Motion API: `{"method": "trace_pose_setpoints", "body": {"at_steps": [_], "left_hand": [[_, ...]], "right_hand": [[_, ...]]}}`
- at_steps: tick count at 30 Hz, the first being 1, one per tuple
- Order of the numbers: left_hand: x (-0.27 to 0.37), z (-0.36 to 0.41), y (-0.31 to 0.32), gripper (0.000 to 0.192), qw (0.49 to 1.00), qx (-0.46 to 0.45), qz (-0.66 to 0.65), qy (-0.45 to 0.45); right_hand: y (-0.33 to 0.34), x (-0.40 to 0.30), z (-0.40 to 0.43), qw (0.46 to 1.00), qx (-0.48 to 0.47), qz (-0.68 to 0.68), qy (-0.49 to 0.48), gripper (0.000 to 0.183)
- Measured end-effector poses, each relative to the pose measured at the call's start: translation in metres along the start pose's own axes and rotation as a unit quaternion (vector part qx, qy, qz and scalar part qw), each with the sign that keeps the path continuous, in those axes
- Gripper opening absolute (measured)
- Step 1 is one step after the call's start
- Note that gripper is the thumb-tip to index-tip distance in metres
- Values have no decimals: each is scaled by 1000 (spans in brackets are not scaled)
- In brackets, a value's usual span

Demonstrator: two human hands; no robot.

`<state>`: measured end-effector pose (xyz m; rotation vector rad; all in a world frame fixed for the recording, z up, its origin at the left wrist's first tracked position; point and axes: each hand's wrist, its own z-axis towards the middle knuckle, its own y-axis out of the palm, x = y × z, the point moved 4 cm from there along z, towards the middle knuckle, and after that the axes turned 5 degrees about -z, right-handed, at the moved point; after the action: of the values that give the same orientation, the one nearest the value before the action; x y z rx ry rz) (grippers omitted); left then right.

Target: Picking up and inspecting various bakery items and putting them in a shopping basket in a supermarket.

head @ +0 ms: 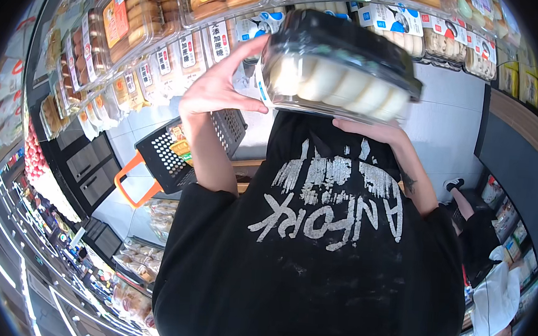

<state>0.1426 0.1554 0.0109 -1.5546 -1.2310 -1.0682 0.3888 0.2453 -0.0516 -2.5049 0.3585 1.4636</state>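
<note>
A clear plastic box of pale buns with a black lid or base is held up in front of my chest, tilted and slightly blurred. At its left end, my left hand grips it, thumb at the lower corner and fingers at the upper one. My right hand supports the lower edge from beneath, its fingers partly hidden by the box. A white label with blue print shows on the left end.
Boxes of packaged pastries fill the shelf ahead, with bagged bread below. A black perforated shopping basket with an orange handle stands at my left, packages inside. Another person in white and black is at the right.
</note>
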Motion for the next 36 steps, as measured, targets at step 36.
{"method": "trace_pose_setpoints", "body": {"at_steps": [36], "left_hand": [[-40,13,60,90,942,90,-304,-106]], "right_hand": [[-40,-13,-27,965,219,-66,-129,64]]}}
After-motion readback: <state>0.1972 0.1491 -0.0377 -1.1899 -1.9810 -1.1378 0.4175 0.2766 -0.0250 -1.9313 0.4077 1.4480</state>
